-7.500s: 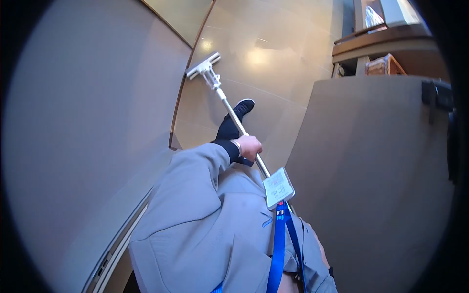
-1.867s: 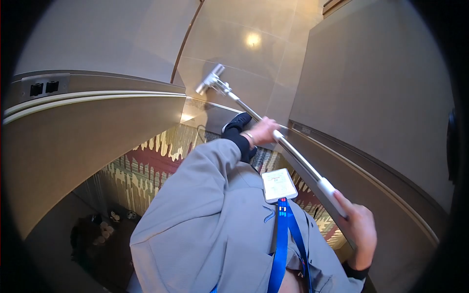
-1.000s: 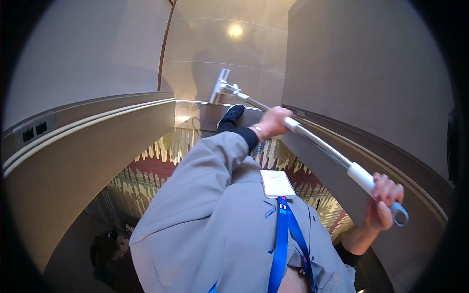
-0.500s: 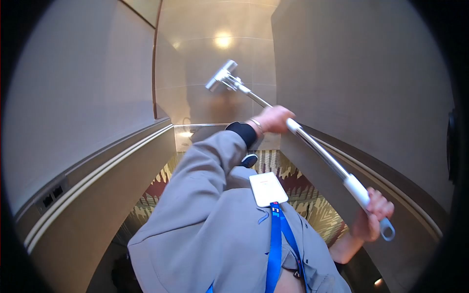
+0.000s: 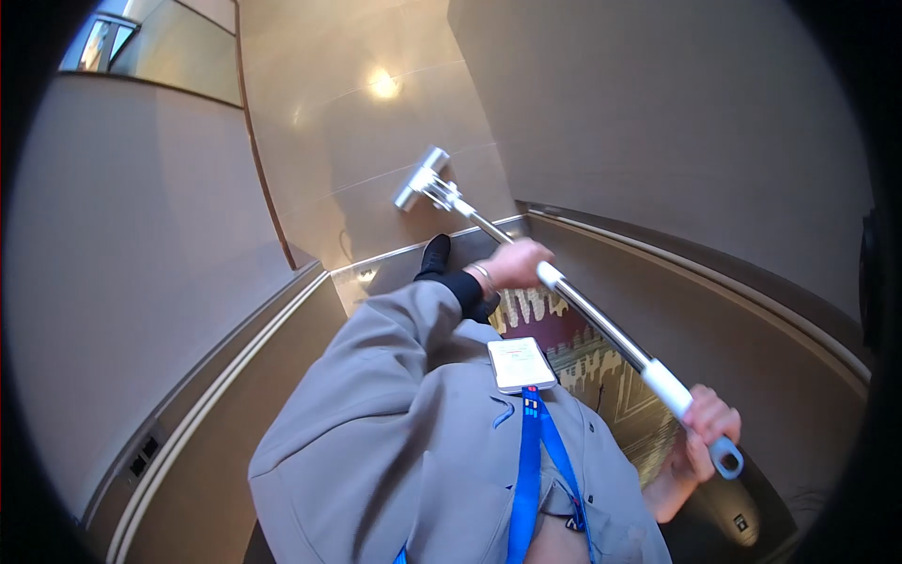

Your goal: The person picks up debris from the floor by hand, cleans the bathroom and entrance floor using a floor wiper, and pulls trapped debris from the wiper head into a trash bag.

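A long-handled sponge mop [image 5: 606, 324] slants from the lower right up to the middle of the view. Its silver head [image 5: 423, 179] hangs tilted in front of smooth, shiny tiles; whether it touches them I cannot tell. My left hand [image 5: 519, 264] wraps round the metal pole below the head, beside a white collar. Near the grey hanging loop, my right hand [image 5: 711, 425] grips the white end of the handle. Both hands have their fingers closed round the pole.
Panelled walls [image 5: 160, 216] with a pale rail [image 5: 221, 399] flank me on the left and right. A dark shoe [image 5: 435, 254] stands at the tiles' edge, by patterned carpet [image 5: 625, 395]. A badge [image 5: 520, 365] hangs on a blue lanyard [image 5: 528, 470].
My view has turned, so the walls and tiles appear rotated. The mop head sits a little lower, and a dark shoe now shows further forward. Both hands keep their grip.
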Tool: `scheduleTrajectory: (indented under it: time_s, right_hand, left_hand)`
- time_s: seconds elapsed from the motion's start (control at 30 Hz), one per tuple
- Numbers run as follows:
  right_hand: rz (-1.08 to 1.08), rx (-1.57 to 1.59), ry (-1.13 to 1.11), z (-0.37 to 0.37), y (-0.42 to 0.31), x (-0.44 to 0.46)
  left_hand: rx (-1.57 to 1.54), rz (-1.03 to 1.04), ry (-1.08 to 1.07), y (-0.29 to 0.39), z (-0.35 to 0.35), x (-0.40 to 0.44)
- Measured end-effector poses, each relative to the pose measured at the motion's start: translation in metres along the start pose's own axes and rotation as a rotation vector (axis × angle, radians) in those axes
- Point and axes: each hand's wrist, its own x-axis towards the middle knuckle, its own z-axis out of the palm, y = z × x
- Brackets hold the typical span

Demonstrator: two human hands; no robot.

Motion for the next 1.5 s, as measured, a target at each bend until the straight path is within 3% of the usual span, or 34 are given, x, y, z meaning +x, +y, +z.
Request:
scheduleTrajectory:
  time_s: [0.13,0.37,0.43,0.47,0.5,0.53,0.57,0.63,0.67,0.77,0.87,1.07,1.13,1.3,1.47,1.5]
  right_hand:
    - [-0.06,0.097,0.2,-0.008,-0.024,-0.029]
    - [-0.079,0.091,0.295,0.012,0.011,-0.038]
    - [-0.146,0.027,0.389,0.034,0.06,-0.022]
    - [-0.087,-0.032,0.342,0.048,0.083,-0.007]
    - [-0.032,-0.094,0.291,0.061,0.105,0.008]
    - [-0.142,-0.093,0.22,0.076,0.134,0.028]
    - [-0.193,-0.168,0.169,0.093,0.154,0.049]
    - [-0.173,-0.006,0.083,0.123,0.191,0.074]
    - [-0.133,0.137,0.087,0.127,0.209,0.081]
    - [-0.068,0.107,0.133,0.113,0.201,0.061]
    - [-0.088,0.0,0.108,0.092,0.165,-0.023]
    - [0.068,-0.184,0.193,0.026,0.066,-0.203]
    - [0.077,-0.23,0.223,0.027,0.027,-0.244]
    - [0.052,-0.305,0.211,0.001,-0.044,-0.302]
    - [0.003,-0.206,0.105,0.002,-0.045,-0.314]
    - [-0.038,-0.173,0.208,0.006,-0.04,-0.313]
  left_hand:
    - [0.031,0.084,-0.259,0.052,0.004,0.017]
    - [0.32,0.111,-0.274,0.03,-0.065,0.042]
    - [0.46,0.077,-0.207,-0.011,-0.098,0.063]
    - [0.516,-0.025,-0.153,-0.017,-0.119,0.066]
    - [0.53,-0.034,0.038,-0.043,-0.129,0.072]
    - [0.541,-0.042,0.23,-0.071,-0.134,0.079]
    - [0.535,-0.039,0.283,-0.088,-0.139,0.086]
    - [0.466,-0.005,0.38,-0.113,-0.138,0.091]
    - [0.406,0.007,0.422,-0.12,-0.132,0.098]
    - [0.399,0.097,0.319,-0.134,-0.111,0.101]
    - [0.345,0.191,0.232,-0.118,-0.06,0.063]
    - [0.215,0.249,0.144,-0.062,0.099,-0.017]
    - [0.165,0.391,0.149,-0.046,0.138,-0.051]
    - [0.041,0.339,-0.027,0.032,0.21,-0.121]
    - [0.013,0.393,-0.21,0.035,0.209,-0.132]
    - [0.053,0.381,-0.222,0.038,0.202,-0.123]
